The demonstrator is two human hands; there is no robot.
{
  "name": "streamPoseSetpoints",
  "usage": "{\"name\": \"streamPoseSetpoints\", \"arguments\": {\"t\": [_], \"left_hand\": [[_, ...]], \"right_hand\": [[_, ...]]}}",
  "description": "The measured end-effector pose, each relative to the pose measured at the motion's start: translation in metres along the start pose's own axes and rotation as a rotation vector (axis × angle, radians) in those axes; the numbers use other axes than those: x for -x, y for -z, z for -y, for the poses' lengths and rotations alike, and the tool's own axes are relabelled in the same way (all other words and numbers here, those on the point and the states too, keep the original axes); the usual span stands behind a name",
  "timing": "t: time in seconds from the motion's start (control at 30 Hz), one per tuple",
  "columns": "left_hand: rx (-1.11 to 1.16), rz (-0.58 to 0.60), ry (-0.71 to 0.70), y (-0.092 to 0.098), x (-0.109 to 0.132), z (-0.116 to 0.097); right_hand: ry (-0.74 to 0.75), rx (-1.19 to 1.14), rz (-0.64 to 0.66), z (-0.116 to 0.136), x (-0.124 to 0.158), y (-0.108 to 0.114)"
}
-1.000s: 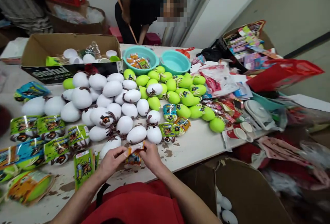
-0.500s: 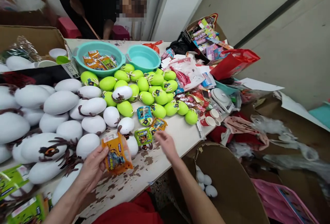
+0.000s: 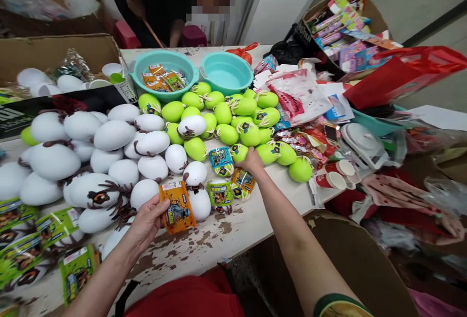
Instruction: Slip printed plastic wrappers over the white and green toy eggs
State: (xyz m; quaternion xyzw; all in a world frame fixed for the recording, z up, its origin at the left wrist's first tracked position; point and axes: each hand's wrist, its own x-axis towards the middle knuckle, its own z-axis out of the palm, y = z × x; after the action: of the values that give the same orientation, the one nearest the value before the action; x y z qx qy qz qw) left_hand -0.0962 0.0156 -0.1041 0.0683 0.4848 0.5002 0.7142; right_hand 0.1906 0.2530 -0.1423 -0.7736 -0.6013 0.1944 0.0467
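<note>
White eggs (image 3: 114,134) crowd the table (image 3: 262,212) from the left edge of the frame to the centre, with the left box (image 3: 69,57) behind them; green eggs (image 3: 250,132) fill the middle, in front of two teal basins (image 3: 226,87). Peeling tabletop shows at lower centre, running rightward between the eggs and the front edge, which slants up to the paper cups (image 3: 324,181) at right. Left of centre, the left hand (image 3: 146,220) pinches an orange packet (image 3: 178,207) by its left side, thumb in front, the packet overlapping a white egg. Just right of centre, the right hand (image 3: 251,161) is at a green egg (image 3: 239,153), beside a blue packet (image 3: 221,156); its fingers are mostly hidden, so I cannot tell how wide they are or whether they grip. The left box's cut-off lettering ends in "UI"; the held packet has a white label and yellow print too small to read; at upper right, the right box (image 3: 317,50) shows "hui".
</note>
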Motion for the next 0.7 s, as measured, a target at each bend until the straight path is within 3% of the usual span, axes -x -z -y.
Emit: {"name": "streamPoseSetpoints", "arguments": {"t": [0.13,0.23,0.3,0.37,0.43,0.5,0.57,0.7], "left_hand": [[0.029,-0.081,-0.075,0.017,0.005,-0.008],[0.014,-0.131,-0.131,0.025,0.009,-0.017],[-0.018,-0.099,-0.138,0.023,0.015,-0.022],[-0.096,-0.004,-0.080,0.016,0.025,-0.022],[-0.186,0.138,0.034,0.007,0.039,-0.015],[-0.217,0.285,0.158,0.001,0.056,-0.004],[-0.185,0.340,0.241,0.001,0.071,0.007],[-0.104,0.195,0.246,0.018,0.091,0.018]], "right_hand": [[0.140,-0.042,-0.059,-0.006,0.026,0.027],[0.353,-0.184,-0.033,-0.011,0.072,0.066],[0.453,-0.272,0.223,-0.011,0.113,0.086],[0.486,-0.365,0.575,-0.010,0.155,0.091],[0.476,-0.450,0.873,-0.009,0.193,0.078],[0.397,-0.597,1.045,-0.010,0.224,0.051],[0.219,-0.858,1.074,-0.013,0.252,0.017],[-0.139,-1.379,0.930,-0.014,0.309,-0.034]]}}
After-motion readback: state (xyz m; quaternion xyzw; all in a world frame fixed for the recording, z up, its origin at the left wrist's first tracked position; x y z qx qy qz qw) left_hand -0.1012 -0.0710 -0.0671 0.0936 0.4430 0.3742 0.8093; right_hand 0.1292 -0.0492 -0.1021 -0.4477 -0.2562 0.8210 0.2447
